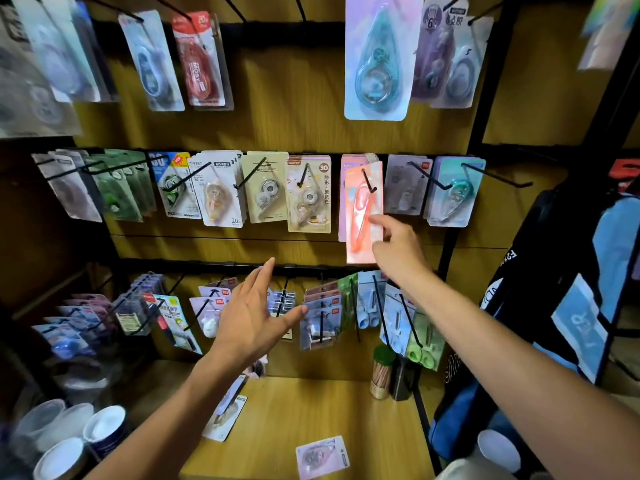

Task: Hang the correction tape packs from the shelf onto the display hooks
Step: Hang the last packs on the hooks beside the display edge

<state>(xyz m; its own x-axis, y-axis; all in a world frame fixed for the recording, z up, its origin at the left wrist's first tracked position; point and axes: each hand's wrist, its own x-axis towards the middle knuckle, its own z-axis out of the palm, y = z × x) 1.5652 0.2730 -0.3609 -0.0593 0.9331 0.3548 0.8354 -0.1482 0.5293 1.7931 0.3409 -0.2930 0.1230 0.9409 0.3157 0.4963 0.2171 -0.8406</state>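
Wooden pegboard rows carry hanging packs; her right hand [394, 244] pinches the orange-and-pink carded correction tape pack [363, 209] on its black wire hook [367, 181]. Left hand [252, 317] hovers, fingers spread, holding nothing.

Left hand [254, 317] spread flat; right hand [398, 245] raised, fingers curled.

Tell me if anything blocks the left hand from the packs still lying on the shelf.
Nothing visible does. The left hand hovers open in front of the lower hook row, holding nothing. Below it, one pack lies on the wooden shelf near the left forearm, another pack at the front edge, both uncovered. The right hand grips the orange pack on its hook.
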